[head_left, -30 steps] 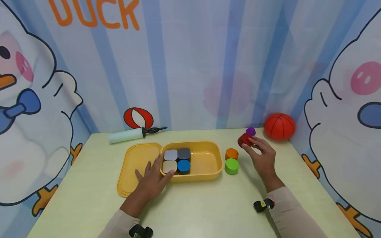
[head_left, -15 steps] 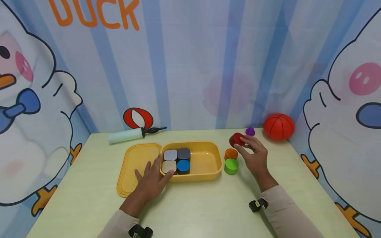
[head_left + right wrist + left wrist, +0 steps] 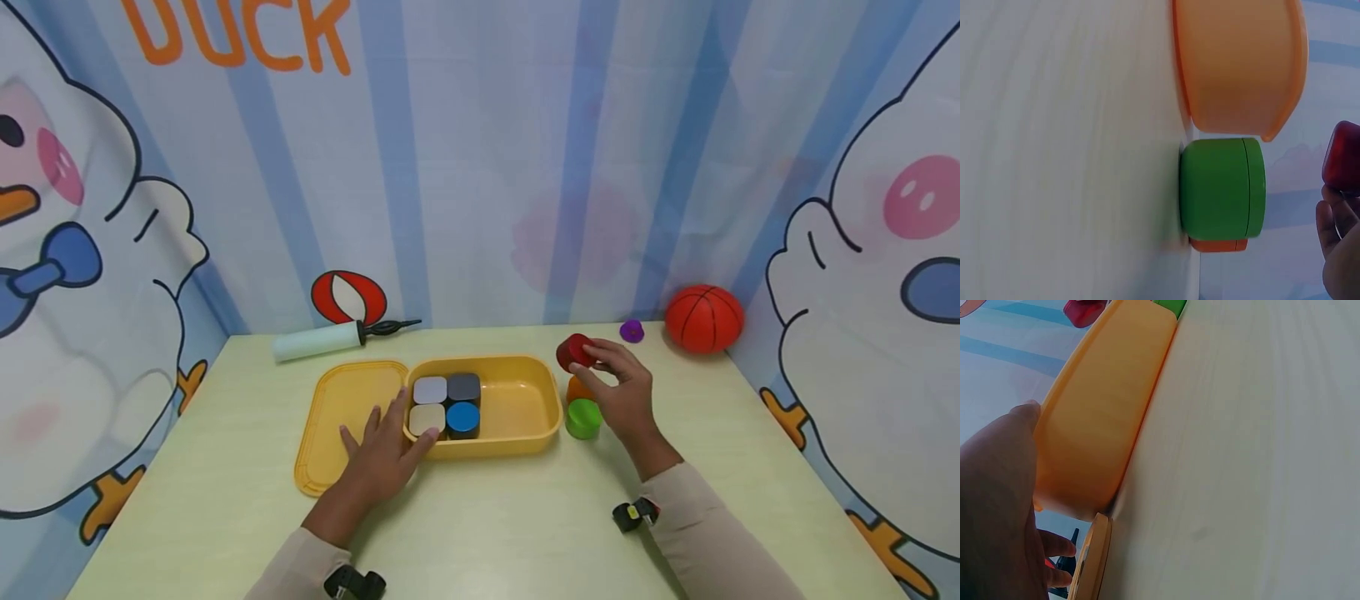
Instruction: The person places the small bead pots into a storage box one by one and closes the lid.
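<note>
A small red round container (image 3: 574, 353) is pinched in my right hand (image 3: 628, 396), held above the table just beyond the right end of a yellow box (image 3: 517, 450). My left hand (image 3: 384, 457) rests at the box's left end, its fingers straight and spread, thumb on the near rim. Inside the box's left half sit a light grey container (image 3: 431, 390), a dark grey container (image 3: 463, 387), a beige container (image 3: 427, 421) and a blue container (image 3: 462, 418). Right of the box stand a green container (image 3: 583, 419) and an orange container (image 3: 577, 389), partly hidden by my right hand.
The yellow lid (image 3: 330, 425) lies left of the box, partly under my left hand. At the back are a pale hand pump (image 3: 318, 342), a small purple object (image 3: 632, 331) and a red ball (image 3: 704, 319). A printed curtain (image 3: 480, 167) closes off the table's back.
My right hand has carried the red container leftward, from near the purple object toward the yellow box, and now partly covers the orange container. The left hand stays in place.
</note>
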The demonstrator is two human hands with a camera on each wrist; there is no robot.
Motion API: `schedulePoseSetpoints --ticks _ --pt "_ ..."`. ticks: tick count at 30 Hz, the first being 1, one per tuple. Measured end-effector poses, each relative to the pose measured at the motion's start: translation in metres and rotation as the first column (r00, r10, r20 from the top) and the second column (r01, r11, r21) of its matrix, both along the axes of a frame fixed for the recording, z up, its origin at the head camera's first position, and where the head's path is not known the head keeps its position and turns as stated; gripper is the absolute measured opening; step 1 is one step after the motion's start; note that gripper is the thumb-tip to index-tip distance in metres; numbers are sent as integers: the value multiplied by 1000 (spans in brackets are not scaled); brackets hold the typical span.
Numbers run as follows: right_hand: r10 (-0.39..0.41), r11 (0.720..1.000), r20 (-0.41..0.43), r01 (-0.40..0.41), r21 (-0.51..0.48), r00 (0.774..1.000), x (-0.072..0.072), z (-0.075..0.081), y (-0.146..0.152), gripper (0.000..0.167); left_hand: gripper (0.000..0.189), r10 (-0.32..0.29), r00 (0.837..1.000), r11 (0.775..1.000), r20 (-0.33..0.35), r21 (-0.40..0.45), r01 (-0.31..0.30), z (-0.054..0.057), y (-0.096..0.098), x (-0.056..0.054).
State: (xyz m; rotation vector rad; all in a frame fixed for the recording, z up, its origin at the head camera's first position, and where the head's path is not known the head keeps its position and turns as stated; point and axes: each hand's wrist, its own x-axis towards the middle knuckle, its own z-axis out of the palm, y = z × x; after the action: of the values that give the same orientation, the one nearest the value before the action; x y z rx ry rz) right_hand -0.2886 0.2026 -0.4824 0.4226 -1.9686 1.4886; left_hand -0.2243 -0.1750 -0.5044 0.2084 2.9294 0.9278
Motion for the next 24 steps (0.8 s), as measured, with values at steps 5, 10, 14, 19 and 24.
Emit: schedulePoseSetpoints --ticks 5,10,14,19,24 --pt "20 999 47 -21 31 999 -2 1 -10 34 97 2 1000 1000 2 1 -2 1 0 0" --pt "21 997 149 -31 66 989 -2 5 -21 35 97 3 1000 1000 1 0 -3 2 1 -1" --pt "38 994 168 -54 91 985 -4 4 -30 35 97 7 1000 1000 10 1 -7 2 1 0" --pt "46 986 148 -69 152 988 -6 3 -41 36 97 5 1000 1000 14 2 -5 2 1 1" --pt "102 980 136 -123 159 985 -6 5 -50 36 97 3 1000 1000 7 -7 -3 0 0 0"
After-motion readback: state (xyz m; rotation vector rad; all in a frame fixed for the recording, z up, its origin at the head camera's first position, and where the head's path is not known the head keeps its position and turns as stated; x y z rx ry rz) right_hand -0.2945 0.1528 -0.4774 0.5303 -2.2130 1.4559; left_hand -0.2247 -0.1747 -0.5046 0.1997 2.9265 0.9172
